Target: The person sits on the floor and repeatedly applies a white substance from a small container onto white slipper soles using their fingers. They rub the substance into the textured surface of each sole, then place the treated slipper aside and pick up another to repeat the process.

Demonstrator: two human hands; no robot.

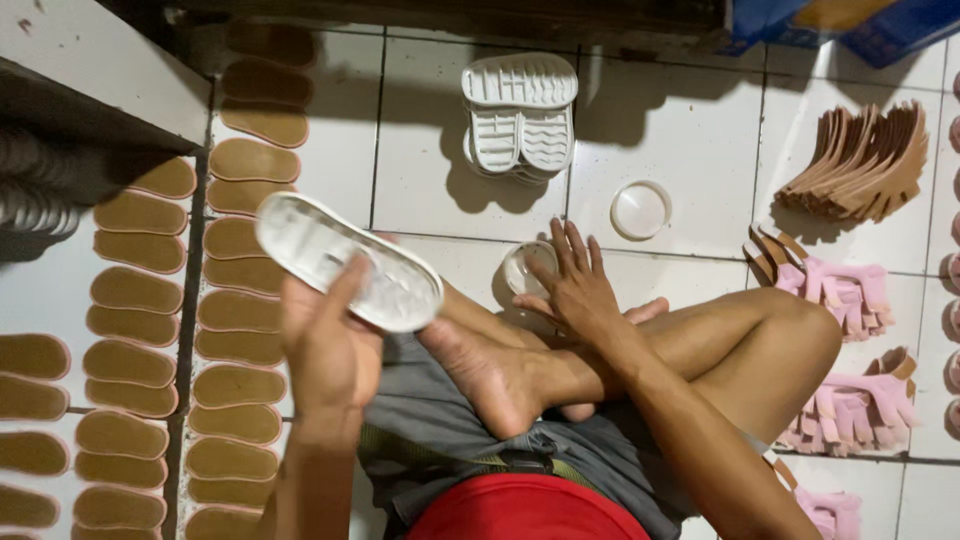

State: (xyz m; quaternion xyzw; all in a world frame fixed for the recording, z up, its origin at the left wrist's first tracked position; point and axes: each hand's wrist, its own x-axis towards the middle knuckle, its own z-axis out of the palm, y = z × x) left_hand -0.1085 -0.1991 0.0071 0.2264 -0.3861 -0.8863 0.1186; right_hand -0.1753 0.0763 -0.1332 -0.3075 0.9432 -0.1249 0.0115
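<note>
Sitting cross-legged on a white tiled floor [690, 140], the person holds both hands out over the knees. The left hand [330, 345] is closed around a white shoe sole [348, 262], thumb across its upper face and the other fingers hidden beneath it; the sole is tilted, its far end rising up and away to the left of the hand. The right hand [578, 290] is open, fingers spread and extended forward, and it grips nothing. Its fingertips reach the rim of a small round container [527, 270] standing on the floor just beyond the crossed feet (whether they actually touch the rim cannot be told).

Just left of the left hand, flat brown insoles [240, 320] lie in columns on the floor, running from the near edge to the far wall. Beyond the right hand and a little to its right lies a round white lid [640, 209], well apart from the container. Further out, ahead of the gap between the hands, stands a stack of white soles [520, 115], tread side up. To the far right of the right hand, pink sandal uppers [850, 295] lie in bundles, and beyond them a fanned pile of tan insoles [862, 165].
</note>
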